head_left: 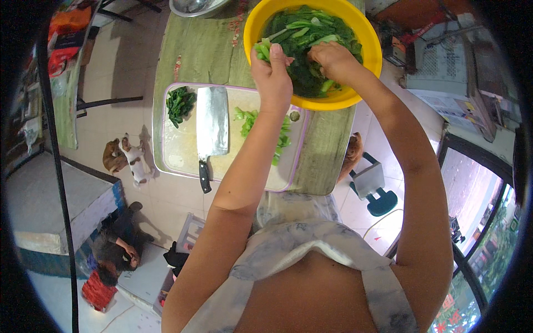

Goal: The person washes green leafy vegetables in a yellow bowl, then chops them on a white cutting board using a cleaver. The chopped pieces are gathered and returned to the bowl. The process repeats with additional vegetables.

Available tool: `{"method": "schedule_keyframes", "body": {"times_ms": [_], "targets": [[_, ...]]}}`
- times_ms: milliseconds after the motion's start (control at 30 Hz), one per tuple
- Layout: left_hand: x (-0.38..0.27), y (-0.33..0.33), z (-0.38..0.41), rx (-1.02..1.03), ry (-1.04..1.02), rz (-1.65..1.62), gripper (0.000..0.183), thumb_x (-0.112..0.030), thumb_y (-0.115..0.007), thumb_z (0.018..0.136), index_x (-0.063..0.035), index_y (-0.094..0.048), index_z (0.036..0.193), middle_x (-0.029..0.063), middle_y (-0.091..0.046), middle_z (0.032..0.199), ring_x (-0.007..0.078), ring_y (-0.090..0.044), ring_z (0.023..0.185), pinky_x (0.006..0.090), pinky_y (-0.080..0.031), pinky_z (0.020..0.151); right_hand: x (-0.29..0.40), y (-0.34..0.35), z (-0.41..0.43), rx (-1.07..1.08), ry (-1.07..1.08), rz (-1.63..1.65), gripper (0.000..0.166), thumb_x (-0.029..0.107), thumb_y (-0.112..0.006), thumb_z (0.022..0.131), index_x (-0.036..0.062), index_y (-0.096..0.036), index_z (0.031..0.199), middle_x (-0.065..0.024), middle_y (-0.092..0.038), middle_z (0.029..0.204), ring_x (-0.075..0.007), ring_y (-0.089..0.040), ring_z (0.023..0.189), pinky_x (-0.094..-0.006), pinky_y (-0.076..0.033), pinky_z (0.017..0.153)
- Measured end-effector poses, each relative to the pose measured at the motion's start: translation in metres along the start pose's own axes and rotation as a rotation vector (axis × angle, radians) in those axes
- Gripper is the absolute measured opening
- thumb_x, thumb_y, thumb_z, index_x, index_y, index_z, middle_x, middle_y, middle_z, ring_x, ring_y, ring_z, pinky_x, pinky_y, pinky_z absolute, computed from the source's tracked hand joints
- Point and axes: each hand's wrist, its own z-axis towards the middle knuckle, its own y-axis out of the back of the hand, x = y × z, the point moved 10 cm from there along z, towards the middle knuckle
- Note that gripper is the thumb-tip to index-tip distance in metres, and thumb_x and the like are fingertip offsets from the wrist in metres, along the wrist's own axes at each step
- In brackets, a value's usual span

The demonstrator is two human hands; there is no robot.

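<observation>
My left hand (272, 77) is closed around a small bunch of pale green leafy-vegetable stalks (263, 49) at the near left rim of a yellow plastic basin (251, 27). Water and dark leafy greens (306, 25) fill the basin. My right hand (333, 62) reaches in over the near right side, its fingertips down among the greens; whether they grip any is hidden. Below my left hand lies a cutting board (179, 152) with a purple edge. On it are a cleaver (212, 123) with a black handle, a pile of chopped dark leaves (180, 106) and cut pale stems (250, 123).
A metal bowl (198, 7) stands at the far left of the wood-patterned table (204, 45). Two dogs (133, 160) are on the tiled floor to the left, and another brown animal (353, 152) shows beside the table's right edge. A person (120, 245) sits at lower left.
</observation>
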Motion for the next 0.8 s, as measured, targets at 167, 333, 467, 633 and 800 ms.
{"method": "schedule_keyframes", "body": {"times_ms": [167, 333, 467, 633, 800], "targets": [[0.001, 0.001, 0.001, 0.025, -0.001, -0.017, 0.019, -0.023, -0.046, 0.093, -0.0062, -0.040, 0.088, 0.0019, -0.045, 0.074, 0.0112, -0.044, 0.065, 0.0311, -0.046, 0.068, -0.021, -0.023, -0.015, 0.231, -0.027, -0.208, 0.020, 0.006, -0.057, 0.066, 0.0094, -0.062, 0.085, -0.0084, -0.061, 0.073, -0.0293, -0.059, 0.080, -0.0383, -0.043, 0.075], [0.003, 0.001, 0.001, 0.026, 0.015, 0.031, 0.018, -0.023, -0.046, 0.093, -0.0054, -0.042, 0.090, 0.0022, -0.046, 0.073, 0.0110, -0.045, 0.066, 0.0300, -0.046, 0.069, -0.027, -0.024, -0.029, 0.466, -0.092, -0.305, 0.020, 0.007, -0.056, 0.068, 0.0069, -0.062, 0.088, -0.0112, -0.062, 0.075, -0.0286, -0.061, 0.079, -0.0376, -0.044, 0.074], [0.006, -0.002, 0.001, 0.050, 0.054, 0.005, 0.018, -0.022, -0.047, 0.092, -0.0049, -0.043, 0.090, 0.0018, -0.047, 0.073, 0.0107, -0.046, 0.066, 0.0293, -0.046, 0.068, -0.026, 0.001, -0.025, 0.519, -0.179, 0.011, 0.026, 0.005, -0.057, 0.075, 0.0037, -0.057, 0.101, -0.0107, -0.060, 0.082, -0.0205, -0.059, 0.079, -0.0317, -0.046, 0.072], [0.008, -0.023, -0.001, 0.220, 0.104, 0.017, 0.017, -0.021, -0.048, 0.092, -0.0041, -0.046, 0.092, 0.0024, -0.052, 0.079, 0.0105, -0.051, 0.073, 0.0272, -0.045, 0.072, -0.025, 0.048, -0.011, 0.201, -0.331, 0.991, 0.020, 0.015, -0.056, 0.085, 0.0013, -0.055, 0.100, -0.0006, -0.056, 0.085, -0.0072, -0.052, 0.079, -0.0224, -0.043, 0.075], [0.006, -0.045, 0.002, 0.378, 0.052, 0.111, 0.021, -0.021, -0.045, 0.093, -0.0022, -0.047, 0.103, 0.0041, -0.056, 0.090, 0.0120, -0.053, 0.082, 0.0259, -0.043, 0.078, -0.001, 0.081, 0.005, 0.084, -0.182, 1.099, 0.022, 0.016, -0.055, 0.086, -0.0001, -0.053, 0.101, 0.0005, -0.055, 0.088, -0.0072, -0.052, 0.082, -0.0225, -0.043, 0.076]]}}
